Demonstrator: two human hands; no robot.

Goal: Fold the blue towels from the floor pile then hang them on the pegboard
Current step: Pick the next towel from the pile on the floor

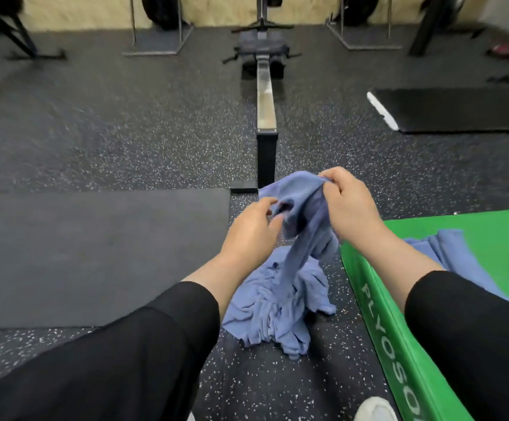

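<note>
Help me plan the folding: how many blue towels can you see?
3 groups at least: one towel held up by both hands, a crumpled pile on the floor below it, and one lying on the green plyo box. The pile may hold several.

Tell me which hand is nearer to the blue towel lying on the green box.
Right. The right hand is just left of the green box holding the lifted towel, nearer the towel on the box; the left hand is farther left.
</note>
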